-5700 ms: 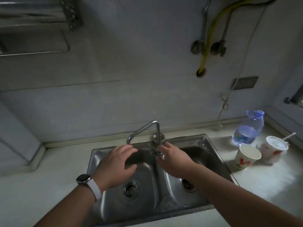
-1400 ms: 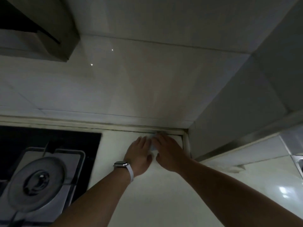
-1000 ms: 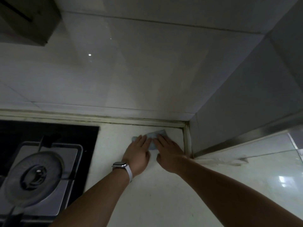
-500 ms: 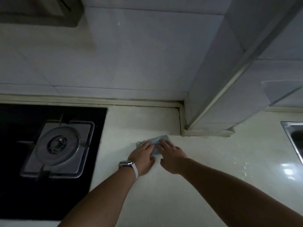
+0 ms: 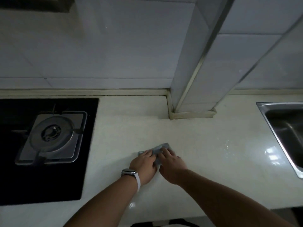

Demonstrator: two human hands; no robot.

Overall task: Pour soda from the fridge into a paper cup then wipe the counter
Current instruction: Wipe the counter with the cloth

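Observation:
A small grey-blue cloth [image 5: 161,147] lies flat on the pale counter [image 5: 213,169] between the hob and the sink. Both hands press down on it side by side. My left hand [image 5: 144,164], with a watch on a white strap at the wrist, covers the cloth's left part. My right hand [image 5: 172,164] covers its right part with the fingers spread. Only the cloth's far edge and a strip between the hands show. No cup or soda is in view.
A black gas hob [image 5: 49,136] with a steel burner fills the left. A tiled pillar [image 5: 193,71] juts out from the back wall onto the counter. A steel sink [image 5: 288,131] is at the right edge. The counter's front edge runs just below my forearms.
Both hands have dragged the cloth from the back corner by the pillar toward the counter's front. Much earlier, the hands were at the sink tap.

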